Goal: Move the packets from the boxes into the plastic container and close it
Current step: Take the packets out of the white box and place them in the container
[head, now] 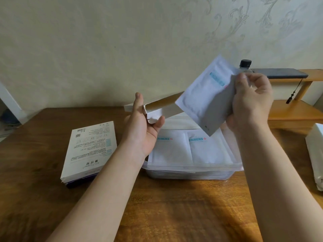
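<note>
My left hand (146,122) holds an open white box (162,106) tilted above the clear plastic container (190,169). My right hand (251,102) grips a stack of white packets (206,96) with teal print, raised over the container's right half. Inside the container, two white packets (188,148) lie flat side by side on top of others. The container stands open on the wooden table; I cannot see its lid for certain.
A closed white box (90,147) lies on top of a dark one on the wooden table (174,206) to the left. A white object (316,154) sits at the right edge. Behind are a black-capped bottle (245,64) and a wooden shelf (293,109) carrying a dark phone (279,73).
</note>
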Available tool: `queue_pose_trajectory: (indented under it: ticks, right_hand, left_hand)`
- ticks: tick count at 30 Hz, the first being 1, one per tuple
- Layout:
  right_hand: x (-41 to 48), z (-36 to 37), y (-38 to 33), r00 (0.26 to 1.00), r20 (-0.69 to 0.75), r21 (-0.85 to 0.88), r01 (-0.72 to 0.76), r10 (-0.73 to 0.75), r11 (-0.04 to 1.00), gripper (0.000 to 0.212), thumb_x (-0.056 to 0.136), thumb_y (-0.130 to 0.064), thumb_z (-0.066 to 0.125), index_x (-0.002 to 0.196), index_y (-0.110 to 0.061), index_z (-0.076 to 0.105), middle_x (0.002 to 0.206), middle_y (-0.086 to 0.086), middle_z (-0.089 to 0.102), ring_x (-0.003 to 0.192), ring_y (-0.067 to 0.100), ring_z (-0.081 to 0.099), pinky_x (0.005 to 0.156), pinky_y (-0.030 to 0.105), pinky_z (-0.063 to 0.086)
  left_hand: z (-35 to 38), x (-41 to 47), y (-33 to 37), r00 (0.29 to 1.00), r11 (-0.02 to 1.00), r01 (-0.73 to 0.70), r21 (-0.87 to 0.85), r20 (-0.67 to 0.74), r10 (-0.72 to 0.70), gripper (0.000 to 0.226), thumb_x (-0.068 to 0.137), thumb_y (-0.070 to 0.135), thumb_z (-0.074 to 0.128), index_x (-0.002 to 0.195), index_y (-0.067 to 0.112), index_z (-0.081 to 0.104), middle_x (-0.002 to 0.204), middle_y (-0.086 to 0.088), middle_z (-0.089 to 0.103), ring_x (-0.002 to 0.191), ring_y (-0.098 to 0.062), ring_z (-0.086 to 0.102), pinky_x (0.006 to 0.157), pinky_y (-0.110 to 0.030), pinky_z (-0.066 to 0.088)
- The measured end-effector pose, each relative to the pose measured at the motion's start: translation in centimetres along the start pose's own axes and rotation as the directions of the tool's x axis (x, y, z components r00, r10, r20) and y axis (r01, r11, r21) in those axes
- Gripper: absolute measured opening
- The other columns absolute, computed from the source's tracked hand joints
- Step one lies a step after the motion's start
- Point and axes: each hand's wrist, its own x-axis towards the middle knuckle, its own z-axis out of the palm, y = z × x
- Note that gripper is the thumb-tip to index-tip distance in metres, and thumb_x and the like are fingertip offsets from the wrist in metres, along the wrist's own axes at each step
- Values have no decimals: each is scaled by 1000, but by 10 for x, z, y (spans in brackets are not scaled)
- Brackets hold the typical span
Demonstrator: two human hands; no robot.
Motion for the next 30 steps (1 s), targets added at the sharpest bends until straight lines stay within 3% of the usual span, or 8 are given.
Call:
queue_pose_trajectory:
  ticks: [3, 7, 14, 17, 21, 24, 28, 30]
  right_hand:
    - [2, -6, 2, 979, 155, -208, -97, 131, 973, 22, 96, -14, 64, 76, -21, 59, 72, -2, 58, 57, 10, 54, 55, 27, 52]
    - [1, -12, 5, 898, 349, -487, -71, 269, 870, 20, 93, -10, 67, 75, -17, 63, 69, 4, 59, 44, 6, 56, 44, 21, 47]
    - [-10, -10, 14, 830, 420, -846, 212, 367, 489, 10, 93, -26, 67, 88, -18, 70, 82, 0, 66, 72, 17, 62, 54, 26, 48]
    - [-11, -9, 14, 815, 463, -883, 389, 348, 263, 12, 90, -28, 69, 95, -18, 71, 83, -1, 62, 76, 20, 59, 63, 29, 46]
    - [-18, -5, 15, 804, 520, -832, 553, 289, -41, 25, 85, -23, 76, 104, -12, 65, 107, 13, 58, 96, 34, 56, 80, 41, 50]
    - [-28, 0, 7, 721, 572, -777, 629, 391, -23, 28, 83, -24, 76, 106, -14, 66, 109, 8, 64, 99, 30, 60, 86, 44, 54]
    - [-47, 5, -5, 503, 485, -700, 714, 716, -27, 73, 81, -53, 76, 144, -29, 48, 144, -5, 53, 131, 23, 49, 106, 39, 41]
    - [-49, 6, -4, 463, 424, -669, 740, 778, -76, 84, 79, -60, 73, 150, -30, 40, 148, -5, 49, 134, 24, 47, 108, 40, 39]
  left_hand:
    - [-1, 0, 0, 1000, 1000, -14, -19, -10, 13, 46, 90, 51, 70, 114, 11, 69, 116, -9, 71, 76, -16, 70, 48, -21, 54]
    - [-1, 0, 0, 999, 999, -32, -29, -5, 31, 39, 93, 50, 68, 100, 12, 70, 93, -6, 77, 73, -16, 73, 48, -22, 54]
    - [0, -2, -1, 999, 999, -43, -8, -10, 43, 37, 94, 49, 66, 94, 12, 70, 79, -5, 77, 65, -16, 74, 47, -21, 54]
    - [-1, -2, -1, 999, 999, -44, -2, -14, 44, 37, 94, 49, 67, 94, 11, 70, 81, -6, 77, 66, -16, 74, 48, -22, 54]
    - [0, -2, -1, 999, 999, -42, -3, -19, 42, 37, 93, 48, 68, 95, 11, 69, 84, -6, 77, 67, -17, 74, 48, -22, 54]
    - [0, -3, -1, 999, 999, -39, 14, -21, 40, 40, 93, 49, 68, 98, 10, 69, 90, -9, 77, 70, -18, 74, 48, -22, 54]
    - [0, -4, -2, 999, 999, -35, 29, -23, 36, 41, 93, 50, 67, 100, 10, 69, 91, -9, 76, 69, -18, 73, 49, -22, 54]
    - [0, -4, -2, 999, 999, -34, 32, -19, 34, 40, 93, 50, 67, 101, 11, 69, 92, -9, 76, 70, -18, 73, 49, -22, 54]
